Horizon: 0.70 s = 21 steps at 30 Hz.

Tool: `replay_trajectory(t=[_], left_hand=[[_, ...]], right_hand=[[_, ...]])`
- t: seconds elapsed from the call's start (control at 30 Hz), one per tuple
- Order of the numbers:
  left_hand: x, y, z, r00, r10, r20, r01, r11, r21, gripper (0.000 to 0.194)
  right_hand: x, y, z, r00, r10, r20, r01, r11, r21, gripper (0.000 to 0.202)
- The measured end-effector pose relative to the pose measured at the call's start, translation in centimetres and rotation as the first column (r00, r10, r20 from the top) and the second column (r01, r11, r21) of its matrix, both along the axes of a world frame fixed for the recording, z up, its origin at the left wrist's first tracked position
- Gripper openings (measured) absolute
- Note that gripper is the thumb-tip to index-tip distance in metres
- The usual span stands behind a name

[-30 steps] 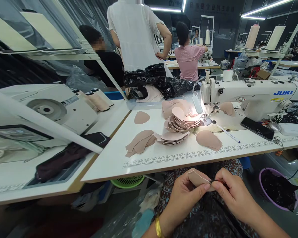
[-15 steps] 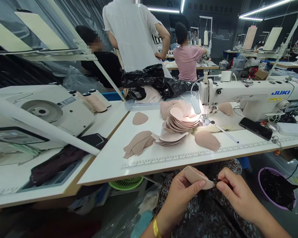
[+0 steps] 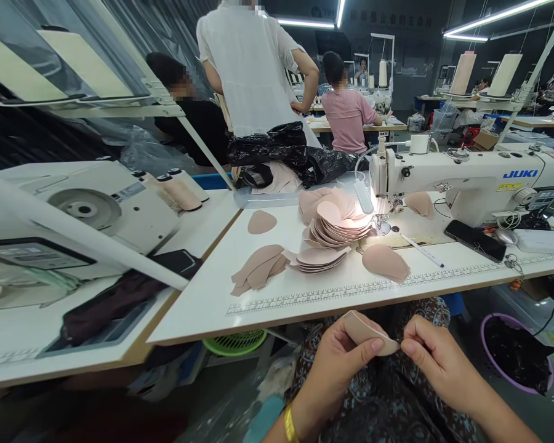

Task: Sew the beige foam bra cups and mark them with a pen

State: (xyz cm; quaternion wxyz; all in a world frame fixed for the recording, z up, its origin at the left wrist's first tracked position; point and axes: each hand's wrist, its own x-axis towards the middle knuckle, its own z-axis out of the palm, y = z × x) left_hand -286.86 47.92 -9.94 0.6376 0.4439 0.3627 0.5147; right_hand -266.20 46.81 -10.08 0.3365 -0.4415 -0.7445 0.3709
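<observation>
My left hand grips a curved beige fabric piece between thumb and fingers, above my lap and in front of the table edge. At the right tip of that piece, my right hand is closed in a pinch; what lies between its fingertips is too small to make out. On the white table stand a tall pile of beige pieces, a lower stack, a fanned group at the left and more pieces at the right.
A white sewing machine with its lamp lit stands behind the pieces. A pen and a black phone lie near it. Black plastic bags sit at the back. A purple basket is low at the right; people are beyond the table.
The view has shifted slightly. My right hand has moved a little to the left, while my left hand keeps its grip on the beige piece. The person in pink has lowered an arm.
</observation>
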Motion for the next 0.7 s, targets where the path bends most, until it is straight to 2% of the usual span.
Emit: replay_trajectory(t=[0.07,0.13,0.2,0.27,0.3,0.37,0.43,0.5,0.53,0.6,0.7], left_hand=[[-0.3,0.0,0.2,1.0,0.008,-0.018,-0.007,0.999,0.045,0.021],[-0.8,0.1,0.5,0.998,0.045,-0.05,-0.038,0.991,0.129,0.02],[-1.3,0.2,0.8,0.993,0.101,-0.065,-0.087,0.978,0.192,0.02],[-1.7,0.4,0.9,0.986,0.167,-0.011,-0.163,0.973,0.166,0.025],[-1.8,0.6,0.8,0.979,0.202,0.04,-0.205,0.971,0.123,0.03],[-2.0,0.8,0.8,0.953,0.264,0.147,-0.269,0.963,0.016,0.038],[-2.0,1.0,0.7,0.929,0.293,0.226,-0.287,0.956,-0.062,0.04],[-2.3,1.1,0.8,0.909,0.303,0.287,-0.286,0.953,-0.103,0.038],[-2.6,1.1,1.0,0.896,0.311,0.318,-0.29,0.95,-0.113,0.036],[-3.7,1.2,1.7,0.861,0.345,0.373,-0.326,0.938,-0.115,0.033],[-6.8,1.6,3.5,0.773,0.463,0.434,-0.488,0.871,-0.058,0.034]], right_hand=[[0.8,0.7,0.2,0.998,-0.069,0.014,0.068,0.996,0.055,0.039],[2.7,2.4,0.5,0.975,-0.216,0.043,0.207,0.966,0.152,0.036],[5.3,5.2,0.8,0.912,-0.4,0.092,0.364,0.892,0.269,0.035],[8.3,8.6,0.8,0.816,-0.539,0.208,0.445,0.816,0.37,0.035],[9.6,10.2,0.7,0.763,-0.594,0.257,0.45,0.772,0.449,0.035],[11.7,13.0,0.3,0.694,-0.631,0.346,0.334,0.709,0.621,0.039],[12.7,14.5,-0.3,0.593,-0.727,0.347,0.257,0.579,0.774,0.045],[12.6,14.7,-0.9,0.54,-0.786,0.301,0.211,0.472,0.856,0.048],[12.3,14.5,-1.2,0.55,-0.791,0.27,0.199,0.437,0.877,0.048],[11.3,13.9,-1.9,0.623,-0.751,0.22,0.176,0.408,0.896,0.047],[9.1,13.0,-3.1,0.764,-0.63,0.138,0.165,0.398,0.903,0.039]])
